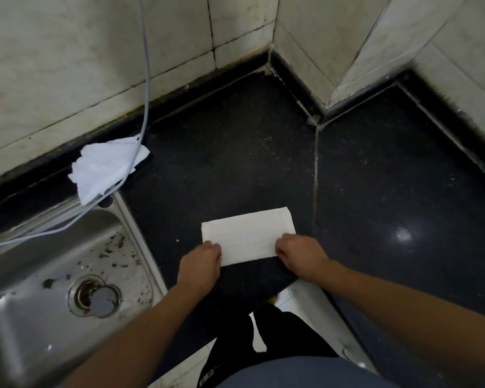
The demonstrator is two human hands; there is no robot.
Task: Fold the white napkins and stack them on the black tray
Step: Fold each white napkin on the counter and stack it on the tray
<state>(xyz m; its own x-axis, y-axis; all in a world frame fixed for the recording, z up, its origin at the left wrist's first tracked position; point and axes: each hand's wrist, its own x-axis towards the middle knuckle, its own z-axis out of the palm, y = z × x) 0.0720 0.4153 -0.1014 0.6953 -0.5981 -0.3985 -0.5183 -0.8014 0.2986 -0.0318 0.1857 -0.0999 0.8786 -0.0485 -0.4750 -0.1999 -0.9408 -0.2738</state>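
Note:
A white napkin [248, 233], folded into a flat rectangle, lies on the black counter [235, 152] near its front edge. My left hand [200, 261] holds the napkin's near left corner with curled fingers. My right hand [301, 254] holds the near right corner the same way. A loose pile of crumpled white napkins [104, 168] sits at the back left, by the wall. Under that pile a dark edge [144, 162] shows; whether it is the black tray is unclear.
A steel sink [53, 275] with a drain and specks of dirt fills the left. A grey hose [146, 88] hangs down the tiled wall, over the crumpled pile and into the sink. The tiled wall juts out in a corner [319, 107] at the back.

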